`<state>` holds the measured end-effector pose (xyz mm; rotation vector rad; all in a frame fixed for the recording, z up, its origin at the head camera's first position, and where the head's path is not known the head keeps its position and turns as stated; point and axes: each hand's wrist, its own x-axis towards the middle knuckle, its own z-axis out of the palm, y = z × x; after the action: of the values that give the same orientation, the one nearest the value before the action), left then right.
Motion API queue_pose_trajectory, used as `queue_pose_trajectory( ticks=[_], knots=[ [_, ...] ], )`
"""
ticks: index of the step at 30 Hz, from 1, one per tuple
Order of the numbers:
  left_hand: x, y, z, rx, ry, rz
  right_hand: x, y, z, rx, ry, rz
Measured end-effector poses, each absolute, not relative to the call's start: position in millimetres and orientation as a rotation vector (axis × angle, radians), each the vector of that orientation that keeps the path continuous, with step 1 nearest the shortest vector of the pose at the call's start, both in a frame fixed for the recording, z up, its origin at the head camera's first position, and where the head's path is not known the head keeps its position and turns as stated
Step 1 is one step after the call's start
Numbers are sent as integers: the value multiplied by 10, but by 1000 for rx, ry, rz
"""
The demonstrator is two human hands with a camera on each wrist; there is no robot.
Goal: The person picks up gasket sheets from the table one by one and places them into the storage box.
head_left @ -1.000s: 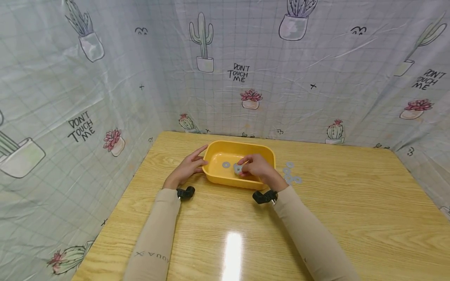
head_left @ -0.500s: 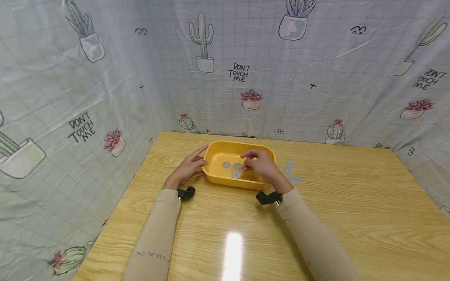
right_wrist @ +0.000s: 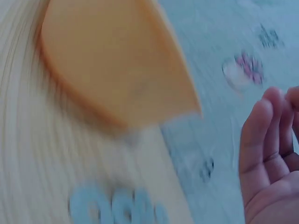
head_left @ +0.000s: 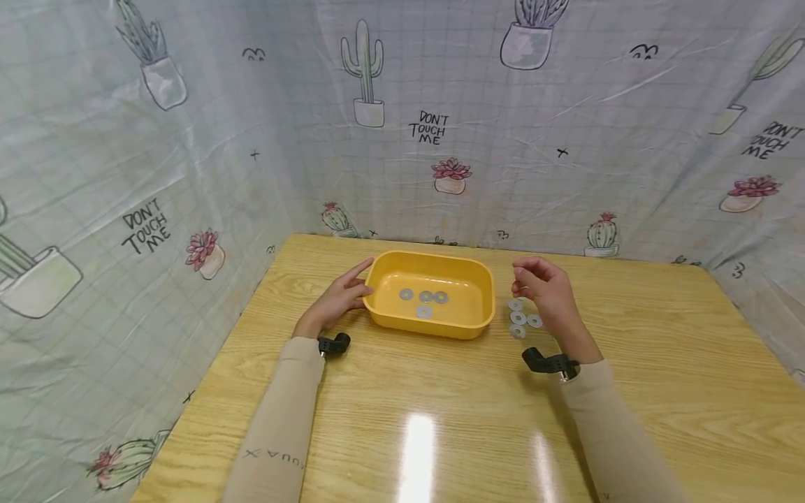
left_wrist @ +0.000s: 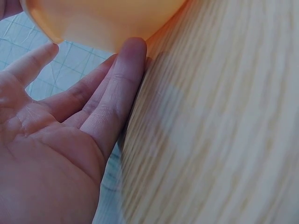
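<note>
A yellow plastic tray (head_left: 434, 328) sits on the table with several flat grey washers (head_left: 424, 312) on its floor. My left hand (head_left: 336, 304) is at the tray's left end, its fingers resting against the outer wall and rim. In the left wrist view, straight fingers (left_wrist: 126, 70) touch the tray wall (left_wrist: 103, 23). Right of the tray, several more washers (head_left: 518, 318) lie close together on the wood. Just above and beside them is my right hand (head_left: 547, 290), fingers loosely bent, with nothing visible between them. The right wrist view shows its bent fingers (right_wrist: 261, 135) apart from the tray.
The wooden table (head_left: 365, 419) extends to both sides and toward me. Behind it and along the left hangs a cactus-print curtain (head_left: 402, 140). A black wrist camera (head_left: 333, 344) is strapped to each wrist.
My right hand has let go of washers in the tray, lifted out over the right rim and moved right to the loose washers. My left hand has stayed at the tray's left end.
</note>
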<state>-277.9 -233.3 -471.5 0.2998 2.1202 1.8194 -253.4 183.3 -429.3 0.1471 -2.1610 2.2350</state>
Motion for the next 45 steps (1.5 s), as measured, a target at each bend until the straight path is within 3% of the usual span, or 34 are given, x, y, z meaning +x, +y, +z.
queue_pose_trajectory(
  ticks=[8, 17, 25, 45],
  knots=[
    [-2777, -2349, -4720, 306, 2123, 1816, -2512, 2310, -4413, 85, -2518, 1882],
    [-2785, -2318, -4705, 293, 2104, 1826, -2451, 2590, -4500, 288, -2940, 1462],
    [-2783, -2326, -4700, 296, 2125, 1810, -2513, 2633, -4631, 423, -3065, 1202],
    [-2772, -2319, -4688, 301, 2119, 1821, -2519, 2572, -4670, 454, -3091, 1144]
  ],
)
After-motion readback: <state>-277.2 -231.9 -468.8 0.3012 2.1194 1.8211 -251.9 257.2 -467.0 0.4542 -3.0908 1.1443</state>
